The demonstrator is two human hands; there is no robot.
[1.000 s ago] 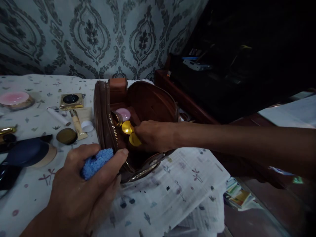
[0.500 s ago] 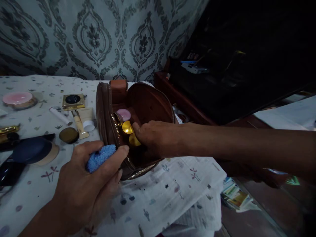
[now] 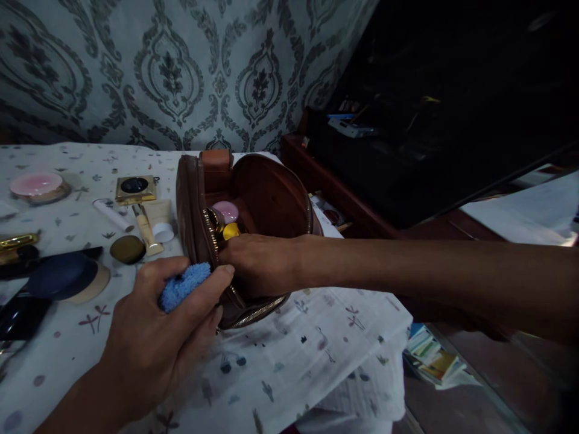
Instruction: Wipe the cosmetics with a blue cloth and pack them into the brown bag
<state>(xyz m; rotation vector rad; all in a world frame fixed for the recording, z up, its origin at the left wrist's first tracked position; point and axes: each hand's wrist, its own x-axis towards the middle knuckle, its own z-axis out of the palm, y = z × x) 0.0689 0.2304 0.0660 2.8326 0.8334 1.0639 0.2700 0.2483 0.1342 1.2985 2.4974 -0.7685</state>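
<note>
while right hand probes one brown bag, maybe three lids show.

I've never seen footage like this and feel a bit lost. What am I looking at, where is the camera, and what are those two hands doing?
There is no machine here: these are a person's own two bare hands, filmed by a camera worn on the head, looking forward and down.

The left hand grips a fluffy blue cloth at the edge of an open brown pouch. The right hand reaches into the pouch, beside a yellow-capped item and a pink-lidded jar; what its fingers grip is hidden.

The pouch stands on a table under a patterned white tablecloth. To the left lie cosmetics: a gold square compact, a white tube, a cream tube, a dark round pebble-like lid, a pink dish and a navy compact.
</note>
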